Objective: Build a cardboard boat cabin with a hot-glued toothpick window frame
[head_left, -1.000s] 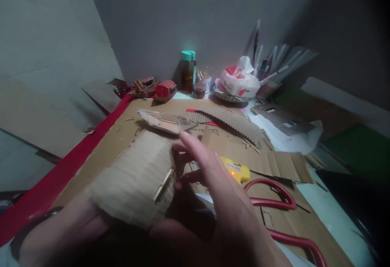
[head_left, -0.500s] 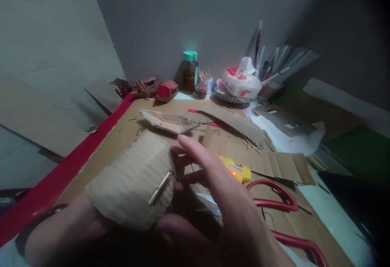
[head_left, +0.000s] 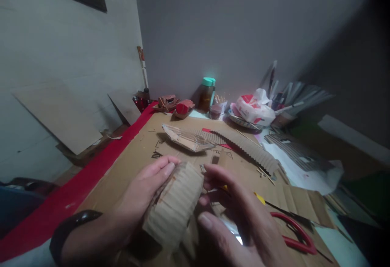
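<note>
My left hand (head_left: 152, 181) is closed on a curved piece of corrugated cardboard (head_left: 176, 202), thumb on top near its upper edge. The piece is tilted, its ribbed outer face toward me. Just to its right is my right hand (head_left: 240, 214), fingers curved and apart from the thumb. Its fingertips come close to the cardboard's right edge; whether they touch it I cannot tell. Behind my right fingers a yellow tool (head_left: 259, 198) shows only in part. Red-handled scissors (head_left: 300, 247) lie partly under my right hand. Beyond the hands lies a cardboard boat shape (head_left: 189, 141).
A cardboard sheet (head_left: 134, 165) covers the table. A ribbed strip (head_left: 246, 147) lies behind my right hand. Two small reddish boats (head_left: 184, 107), a green-capped bottle (head_left: 206, 96), a cup of sticks (head_left: 222, 105) and a tissue pack (head_left: 256, 108) stand at the back.
The cardboard piece has been turned and moved right, so the sticks at its side no longer show. My left fingers now show at its upper edge. The view has tilted up and left.
</note>
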`<act>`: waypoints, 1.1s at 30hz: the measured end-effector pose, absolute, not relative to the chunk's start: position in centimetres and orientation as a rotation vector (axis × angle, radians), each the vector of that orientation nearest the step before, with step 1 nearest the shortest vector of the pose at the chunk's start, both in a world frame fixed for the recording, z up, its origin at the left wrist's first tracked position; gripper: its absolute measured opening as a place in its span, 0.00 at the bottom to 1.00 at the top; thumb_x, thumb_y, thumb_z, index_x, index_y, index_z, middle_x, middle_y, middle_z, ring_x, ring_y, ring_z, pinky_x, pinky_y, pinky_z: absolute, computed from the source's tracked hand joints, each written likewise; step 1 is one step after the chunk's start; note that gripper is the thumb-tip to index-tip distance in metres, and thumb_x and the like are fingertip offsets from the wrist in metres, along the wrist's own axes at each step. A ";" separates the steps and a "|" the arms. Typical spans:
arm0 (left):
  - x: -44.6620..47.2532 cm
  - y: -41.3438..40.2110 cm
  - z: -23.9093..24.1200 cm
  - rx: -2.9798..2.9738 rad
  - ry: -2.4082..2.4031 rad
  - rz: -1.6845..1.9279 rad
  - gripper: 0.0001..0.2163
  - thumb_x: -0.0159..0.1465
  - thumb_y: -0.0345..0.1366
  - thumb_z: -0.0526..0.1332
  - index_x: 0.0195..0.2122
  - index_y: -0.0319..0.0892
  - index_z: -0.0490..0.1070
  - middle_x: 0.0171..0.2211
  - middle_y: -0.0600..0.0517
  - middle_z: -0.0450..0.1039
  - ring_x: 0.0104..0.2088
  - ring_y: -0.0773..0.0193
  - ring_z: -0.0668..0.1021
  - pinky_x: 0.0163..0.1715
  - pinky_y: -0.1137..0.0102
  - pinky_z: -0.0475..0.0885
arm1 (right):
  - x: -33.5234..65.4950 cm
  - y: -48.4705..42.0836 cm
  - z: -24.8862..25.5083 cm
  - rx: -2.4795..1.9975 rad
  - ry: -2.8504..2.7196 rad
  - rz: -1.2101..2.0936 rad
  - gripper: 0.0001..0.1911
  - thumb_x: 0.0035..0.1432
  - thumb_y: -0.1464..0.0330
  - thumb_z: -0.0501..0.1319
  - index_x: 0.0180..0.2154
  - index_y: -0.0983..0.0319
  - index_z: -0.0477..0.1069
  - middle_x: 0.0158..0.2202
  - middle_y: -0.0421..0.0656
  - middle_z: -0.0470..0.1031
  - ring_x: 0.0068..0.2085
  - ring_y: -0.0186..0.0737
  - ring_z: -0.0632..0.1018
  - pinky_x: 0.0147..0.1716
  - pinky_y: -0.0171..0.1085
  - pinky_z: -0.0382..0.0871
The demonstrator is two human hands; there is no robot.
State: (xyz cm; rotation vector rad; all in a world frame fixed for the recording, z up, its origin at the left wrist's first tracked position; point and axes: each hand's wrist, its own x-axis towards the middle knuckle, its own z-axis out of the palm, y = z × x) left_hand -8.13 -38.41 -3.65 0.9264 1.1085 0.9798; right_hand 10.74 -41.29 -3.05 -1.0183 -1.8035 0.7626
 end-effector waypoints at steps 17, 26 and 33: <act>-8.4 -39.6 -0.9 0.814 0.882 1.163 0.10 0.66 0.45 0.60 0.40 0.45 0.72 0.26 0.56 0.69 0.26 0.69 0.71 0.26 0.80 0.69 | 11.9 -40.8 -1.3 -1.046 -1.947 0.875 0.10 0.66 0.63 0.57 0.32 0.58 0.70 0.32 0.40 0.72 0.34 0.36 0.74 0.33 0.34 0.68; -8.7 -40.0 -0.8 0.964 0.751 1.187 0.20 0.61 0.40 0.64 0.54 0.49 0.64 0.45 0.51 0.72 0.46 0.58 0.75 0.45 0.69 0.73 | 11.7 -40.6 -2.4 -1.104 -1.634 0.949 0.12 0.65 0.60 0.59 0.32 0.59 0.72 0.33 0.41 0.70 0.31 0.36 0.71 0.27 0.32 0.65; -8.3 -40.0 -0.3 1.085 0.899 1.107 0.26 0.61 0.40 0.65 0.58 0.49 0.57 0.50 0.48 0.73 0.50 0.55 0.74 0.50 0.65 0.70 | 11.4 -40.8 -2.0 -1.098 -1.624 0.898 0.11 0.65 0.62 0.59 0.31 0.59 0.71 0.32 0.42 0.71 0.33 0.38 0.73 0.28 0.33 0.66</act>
